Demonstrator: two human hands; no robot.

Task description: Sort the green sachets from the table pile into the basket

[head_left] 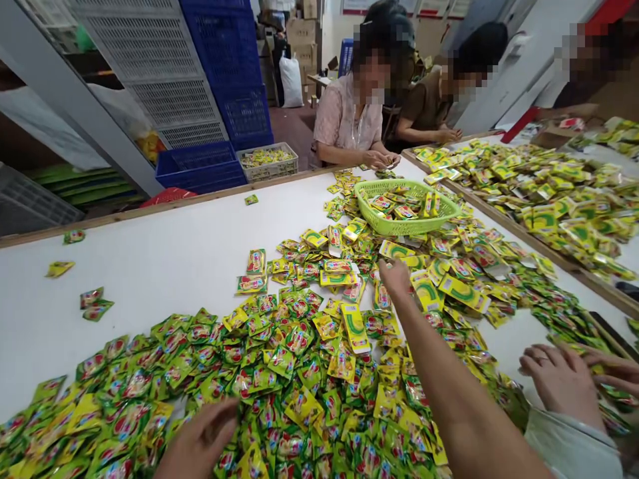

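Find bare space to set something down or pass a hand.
Widest: the table left of the basket, between the rail and sachet heap, bar a few stray sachets.
Small patch: right, between the heap and a co-worker's hand.
Crowded: around the basket, right hand and left hand.

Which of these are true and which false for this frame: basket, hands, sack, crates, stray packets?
1. The green basket holds boxes. True.
2. The person's left hand reaches farther across the table than the right hand. False: the right hand reaches farther.
3. A white sack stands beyond the table. True.
4. The tall stacked crates are all red. False: they are blue and grey.
5. No packets lie apart from the heap. False: several do, at the left.
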